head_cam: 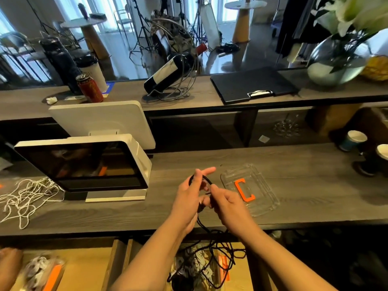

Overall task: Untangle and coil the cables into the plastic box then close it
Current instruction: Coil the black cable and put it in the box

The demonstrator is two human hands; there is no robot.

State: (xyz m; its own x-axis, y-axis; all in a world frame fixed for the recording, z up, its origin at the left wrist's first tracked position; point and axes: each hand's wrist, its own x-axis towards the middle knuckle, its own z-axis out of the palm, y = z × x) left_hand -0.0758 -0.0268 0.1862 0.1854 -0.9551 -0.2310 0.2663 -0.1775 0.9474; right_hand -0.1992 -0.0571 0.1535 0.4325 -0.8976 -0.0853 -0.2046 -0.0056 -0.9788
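Note:
A black cable runs from a small loop between my hands down over the desk's front edge into a loose tangle below. My left hand holds the loop, its index finger pointing out. My right hand pinches the cable just right of the loop. The clear plastic box with an orange latch lies on the desk right of my hands; I cannot tell whether it is open. A tangled white cable lies at the desk's left end.
A white point-of-sale terminal stands left of my hands. Paper cups stand at the far right. The raised shelf holds a wine bottle in a wire rack, a red can, a black clipboard and a vase. Drawers below hold bagged cables.

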